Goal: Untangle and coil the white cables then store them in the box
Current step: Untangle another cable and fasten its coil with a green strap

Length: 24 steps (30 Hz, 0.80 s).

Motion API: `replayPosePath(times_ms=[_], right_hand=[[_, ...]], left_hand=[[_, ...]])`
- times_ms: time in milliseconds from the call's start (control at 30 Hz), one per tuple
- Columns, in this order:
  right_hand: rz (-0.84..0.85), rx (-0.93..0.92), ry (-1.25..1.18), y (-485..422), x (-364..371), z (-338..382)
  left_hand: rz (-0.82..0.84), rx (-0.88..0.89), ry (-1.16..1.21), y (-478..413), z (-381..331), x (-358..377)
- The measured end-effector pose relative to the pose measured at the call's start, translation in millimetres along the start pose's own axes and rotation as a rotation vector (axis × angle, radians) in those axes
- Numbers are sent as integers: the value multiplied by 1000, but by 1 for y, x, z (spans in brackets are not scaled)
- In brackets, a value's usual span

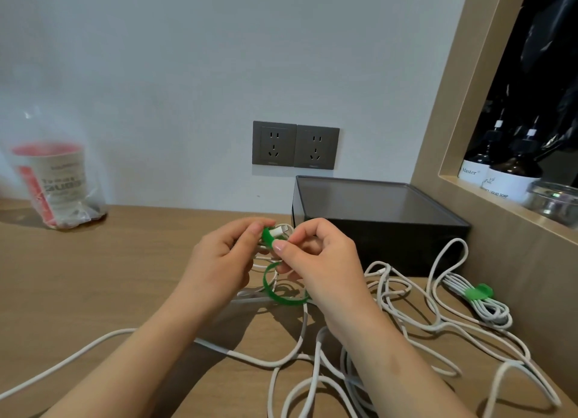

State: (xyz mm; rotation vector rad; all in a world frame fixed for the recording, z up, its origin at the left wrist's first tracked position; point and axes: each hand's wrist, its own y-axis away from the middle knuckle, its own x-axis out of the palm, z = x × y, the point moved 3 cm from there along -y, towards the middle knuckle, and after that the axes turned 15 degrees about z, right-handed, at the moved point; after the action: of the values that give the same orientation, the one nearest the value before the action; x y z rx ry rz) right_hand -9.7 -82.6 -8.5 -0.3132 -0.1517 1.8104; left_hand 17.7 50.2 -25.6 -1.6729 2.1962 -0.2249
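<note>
Gripping small white coil [279,231] in left hand [219,258], pinching green strap [267,237] round it with right hand [316,261], near black box [375,230]. Risk: loosening pinch, springing coil open; snagging loose cables [316,359] on worktop [125,277].

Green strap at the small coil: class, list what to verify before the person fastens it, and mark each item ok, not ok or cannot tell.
1. Left hand grips the small coil: ok.
2. Right hand pinches the green strap at the coil: ok.
3. Strap closed all round: not ok, its tail hangs loose.
4. Loose cables untangled: not ok, loops cross.
5. Tied bundle stored: not ok, it lies beside the box.
6. Box open: cannot tell.
</note>
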Motion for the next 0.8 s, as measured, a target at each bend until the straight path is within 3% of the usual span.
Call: replayPosePath(times_ms=[400, 633, 800], right_hand=[[19, -77, 237, 1, 7, -5], [12, -133, 230, 2, 9, -6], [11, -155, 277, 0, 9, -8]], left_hand=[[-123, -104, 85, 0, 4, -4], [-38, -253, 406, 0, 10, -3], [12, -320, 491, 0, 10, 1]])
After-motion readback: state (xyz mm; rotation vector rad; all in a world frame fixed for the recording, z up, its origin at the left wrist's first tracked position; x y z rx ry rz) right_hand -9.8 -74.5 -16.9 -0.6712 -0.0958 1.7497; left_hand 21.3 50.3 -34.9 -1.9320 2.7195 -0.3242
